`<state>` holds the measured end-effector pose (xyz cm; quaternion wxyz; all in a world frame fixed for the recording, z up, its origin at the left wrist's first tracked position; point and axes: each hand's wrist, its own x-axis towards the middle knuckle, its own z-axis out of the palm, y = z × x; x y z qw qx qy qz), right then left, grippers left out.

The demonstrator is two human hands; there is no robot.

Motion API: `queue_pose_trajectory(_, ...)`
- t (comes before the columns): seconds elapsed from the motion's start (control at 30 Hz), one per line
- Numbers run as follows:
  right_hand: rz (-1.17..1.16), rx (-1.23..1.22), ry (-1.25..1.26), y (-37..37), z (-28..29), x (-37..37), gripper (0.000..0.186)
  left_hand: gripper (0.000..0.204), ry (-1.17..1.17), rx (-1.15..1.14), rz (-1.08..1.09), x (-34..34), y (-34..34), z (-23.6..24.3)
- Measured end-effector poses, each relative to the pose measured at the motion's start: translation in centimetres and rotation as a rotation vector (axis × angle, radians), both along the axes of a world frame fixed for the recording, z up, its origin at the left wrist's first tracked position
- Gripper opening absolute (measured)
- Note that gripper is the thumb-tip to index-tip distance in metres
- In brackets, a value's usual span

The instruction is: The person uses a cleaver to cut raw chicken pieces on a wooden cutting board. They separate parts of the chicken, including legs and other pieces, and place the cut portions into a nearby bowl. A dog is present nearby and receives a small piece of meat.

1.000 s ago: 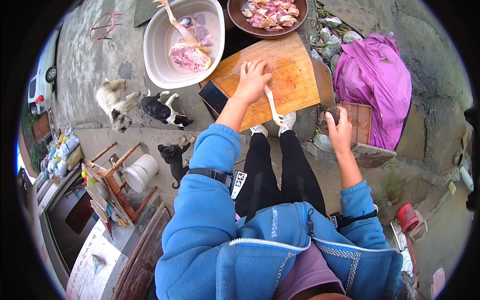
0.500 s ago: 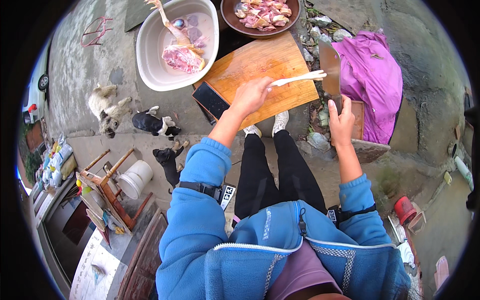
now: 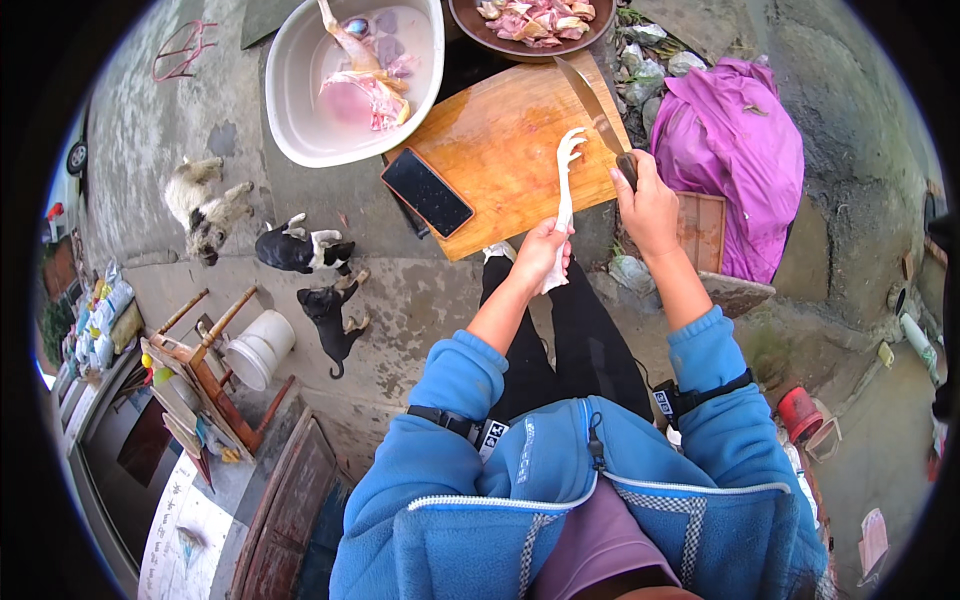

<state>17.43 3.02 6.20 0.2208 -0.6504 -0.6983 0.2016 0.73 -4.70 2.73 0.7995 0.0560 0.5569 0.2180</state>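
L hand (image 3: 541,252) is holding a raw chicken foot (image 3: 564,190), its grip wrapping fully round the lower shank w/ no gap showing; the toes are pointing away from the wearer, over the R part of the cutting board (image 3: 490,135), & the cut end is sticking out below the fist, past the board's near edge. Prob. held that low b/c it's leaving the toe end free & the fingers off the blade. R hand (image 3: 650,212) is gripping a cleaver (image 3: 583,92), fist closed round the dark handle, blade angling up & L across the board's R side; it's showing close beside the toes, can't tell if touching. Dark-screened phone (image 3: 428,191) is resting along the board's L edge, maybe to be out of the blade's way. White basin (image 3: 290,110) w/ a bigger raw chicken pc (image 3: 375,98) is sitting just beyond the L side, brown pan (image 3: 530,55) w/ chopped pcs (image 3: 540,22) beyond the far edge, both presumably placed for easy reach.
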Motion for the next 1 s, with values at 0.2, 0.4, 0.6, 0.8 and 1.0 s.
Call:
queue_pose_trajectory(0.2, 0.065, -0.154, -0.137, 1.5, -2.0, -1.8, 0.031, 0.015, 0.115, 0.001, -0.017, 0.6, -0.8, -0.3)
queue_pose_trajectory(0.4, 0.042, -0.025, -0.016, 1.8, -1.6, -2.4, 0.031, 0.015, 0.085, -0.005, -0.002, 0.5, -1.1, -0.9)
queue_pose_trajectory(0.6, 0.113, -0.354, -0.267, 3.1, -1.7, -3.0, 0.031, 0.014, 0.065, -0.062, -0.069, 0.0, -0.9, -0.6)
queue_pose_trajectory(0.8, 0.072, -0.349, -0.29, 3.1, -2.2, -3.0, 0.03, 0.011, 0.036, -0.046, 0.011, -0.3, -1.4, -0.4)
queue_pose_trajectory(1.0, 0.11, -0.177, -0.262, 2.8, -2.0, -2.5, 0.03, 0.01, 0.041, -0.078, 0.063, 0.3, -2.5, -0.5)
